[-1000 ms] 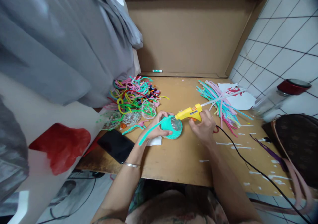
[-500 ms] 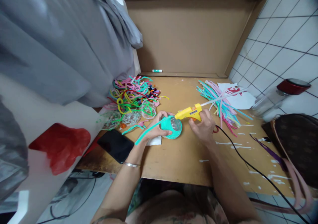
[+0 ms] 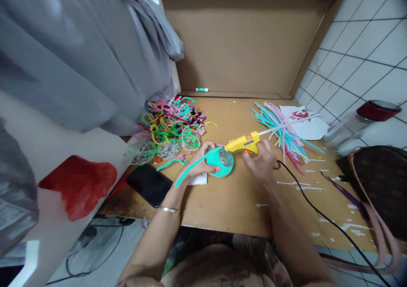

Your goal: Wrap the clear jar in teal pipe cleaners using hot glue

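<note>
Two hands engaged: left hand [image 3: 203,162] steadies teal-wrapped ball [image 3: 220,162]; right hand [image 3: 261,162] grips glue gun [image 3: 244,143], nozzle at ball

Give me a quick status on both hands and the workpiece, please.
Left hand gripping clear ball with teal strip wrapped round it. Right hand holding yellow glue gun, nozzle at ball. Black phone beside left wrist, not touching.

One glue gun [image 3: 244,143], one phone [image 3: 149,185], one jar [image 3: 359,128], two hands

clear ball [image 3: 222,163] half wrapped in teal strip, yellow glue gun [image 3: 244,143] nozzle touching it
</note>
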`<move>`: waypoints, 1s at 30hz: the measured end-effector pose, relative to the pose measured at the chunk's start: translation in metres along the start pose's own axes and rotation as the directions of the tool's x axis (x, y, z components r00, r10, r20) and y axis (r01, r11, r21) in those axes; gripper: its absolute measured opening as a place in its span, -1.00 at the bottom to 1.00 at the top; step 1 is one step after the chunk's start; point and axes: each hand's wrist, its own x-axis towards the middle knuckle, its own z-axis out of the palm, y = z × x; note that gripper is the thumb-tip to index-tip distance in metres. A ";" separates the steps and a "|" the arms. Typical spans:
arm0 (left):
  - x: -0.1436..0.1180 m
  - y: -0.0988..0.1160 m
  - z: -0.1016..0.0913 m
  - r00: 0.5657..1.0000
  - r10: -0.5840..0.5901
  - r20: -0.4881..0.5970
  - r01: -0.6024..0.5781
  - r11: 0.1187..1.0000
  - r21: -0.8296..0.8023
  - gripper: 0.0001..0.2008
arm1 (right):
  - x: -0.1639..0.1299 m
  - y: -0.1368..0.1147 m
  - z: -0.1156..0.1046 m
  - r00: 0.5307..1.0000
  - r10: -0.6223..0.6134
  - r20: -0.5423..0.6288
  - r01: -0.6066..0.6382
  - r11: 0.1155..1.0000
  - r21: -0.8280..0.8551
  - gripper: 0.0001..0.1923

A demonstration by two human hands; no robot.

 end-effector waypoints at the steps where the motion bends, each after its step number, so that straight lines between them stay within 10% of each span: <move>1: 0.000 0.000 0.000 1.000 -0.003 0.000 0.003 1.000 -0.002 -0.39 | 0.000 0.000 0.000 1.000 0.002 0.002 -0.002 1.000 0.001 -0.93; 30: -0.001 0.002 -0.001 1.000 -0.028 0.014 0.028 0.999 -0.035 -0.39 | 0.003 -0.003 -0.004 0.999 0.032 0.040 -0.034 0.999 0.039 -0.92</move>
